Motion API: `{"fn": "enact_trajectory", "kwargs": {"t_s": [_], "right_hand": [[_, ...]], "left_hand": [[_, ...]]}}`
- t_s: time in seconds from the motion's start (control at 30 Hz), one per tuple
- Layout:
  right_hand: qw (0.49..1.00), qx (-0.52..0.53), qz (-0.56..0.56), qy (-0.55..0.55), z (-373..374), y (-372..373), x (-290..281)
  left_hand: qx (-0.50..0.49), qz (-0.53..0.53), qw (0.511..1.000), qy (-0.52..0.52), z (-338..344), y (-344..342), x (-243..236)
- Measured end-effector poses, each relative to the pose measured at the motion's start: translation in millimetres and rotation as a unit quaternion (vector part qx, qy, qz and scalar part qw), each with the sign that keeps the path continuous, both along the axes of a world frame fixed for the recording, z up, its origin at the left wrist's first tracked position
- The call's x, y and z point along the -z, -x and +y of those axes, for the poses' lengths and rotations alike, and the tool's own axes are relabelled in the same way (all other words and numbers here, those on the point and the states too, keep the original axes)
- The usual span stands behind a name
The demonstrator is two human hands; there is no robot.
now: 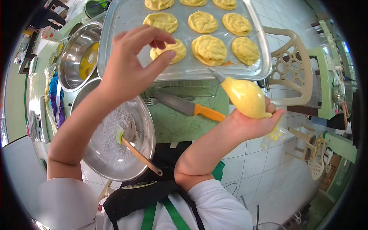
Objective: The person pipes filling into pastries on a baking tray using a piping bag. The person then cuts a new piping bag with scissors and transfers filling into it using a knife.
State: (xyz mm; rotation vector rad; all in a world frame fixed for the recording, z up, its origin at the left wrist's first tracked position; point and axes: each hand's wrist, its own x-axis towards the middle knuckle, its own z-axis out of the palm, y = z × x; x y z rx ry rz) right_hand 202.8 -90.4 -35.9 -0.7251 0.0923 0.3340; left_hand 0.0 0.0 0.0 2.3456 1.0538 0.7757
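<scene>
My right hand grips a piping bag full of yellow batter, just off the near right corner of a metal baking tray. The bag's metal tip points up and left toward the tray's near edge. Rows of round yellow piped mounds with swirled tops lie on the tray. Above its near left part hovers my left hand, thumb and fingers apart with nothing between them. Behind those fingers, one mound is partly hidden.
Below my left forearm stands a large steel bowl of whitish powder, a wooden-handled spatula resting in it. An orange-handled knife and a fork lie nearby. A bowl with egg yolks stands left; a plastic chair stands right.
</scene>
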Motion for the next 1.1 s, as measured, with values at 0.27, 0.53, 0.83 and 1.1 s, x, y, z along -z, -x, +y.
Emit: {"fn": "enact_trajectory", "kwargs": {"t_s": [0.27, 0.53, 0.83, 1.1], "right_hand": [[0.951, -0.266, 0.154, -0.043, -37.7, -13.9, -36.9], [0.951, -0.303, 0.023, -0.056, -86.7, -6.6, -119.7], [0.893, -0.356, -0.184, -0.207, -124.3, -22.1, -125.1], [0.912, -0.393, -0.085, -0.078, -124.0, -55.4, -117.9]], "left_hand": [[0.083, -0.197, 0.838, 0.503, -100.7, -35.0, -39.3], [0.068, -0.517, 0.657, 0.544, -185.7, -98.6, -57.1], [0.097, -0.532, 0.662, 0.518, -199.2, -127.0, -92.9], [0.044, -0.452, 0.791, 0.410, -219.5, -149.7, -99.1]]}}
